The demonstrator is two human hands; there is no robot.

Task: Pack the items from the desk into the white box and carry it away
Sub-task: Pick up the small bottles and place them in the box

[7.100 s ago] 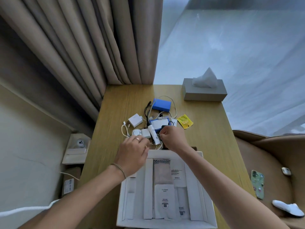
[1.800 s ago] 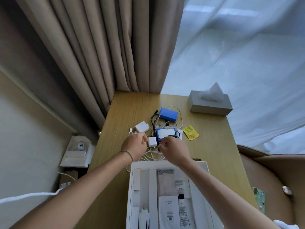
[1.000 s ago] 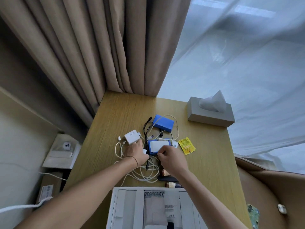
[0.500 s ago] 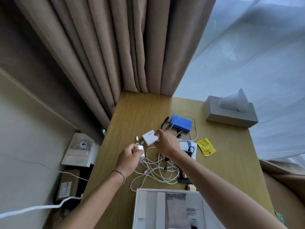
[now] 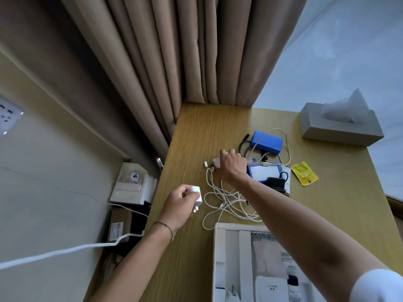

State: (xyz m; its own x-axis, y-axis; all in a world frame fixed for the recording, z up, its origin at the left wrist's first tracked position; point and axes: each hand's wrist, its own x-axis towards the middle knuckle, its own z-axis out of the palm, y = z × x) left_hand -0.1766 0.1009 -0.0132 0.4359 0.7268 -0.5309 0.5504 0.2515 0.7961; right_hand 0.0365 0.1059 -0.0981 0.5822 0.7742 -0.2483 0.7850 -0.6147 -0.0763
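Note:
My left hand holds a small white plug adapter above the desk's left edge, prongs pointing down. My right hand reaches across and closes over a second white charger, mostly hidden under the fingers. A tangle of white cables lies between the hands. Behind it sit a blue battery pack, a blue-edged white device, a black adapter and a yellow sachet. The open white box stands at the near edge with packets inside.
A grey tissue box stands at the desk's far right corner. Beige curtains hang behind the wooden desk. Left of the desk, low down, are a white box with a small camera, a cardboard box and a white cord.
My left hand has lifted the small white plug away from the cables toward the left. My right hand has settled on the other white charger. The view swung left.

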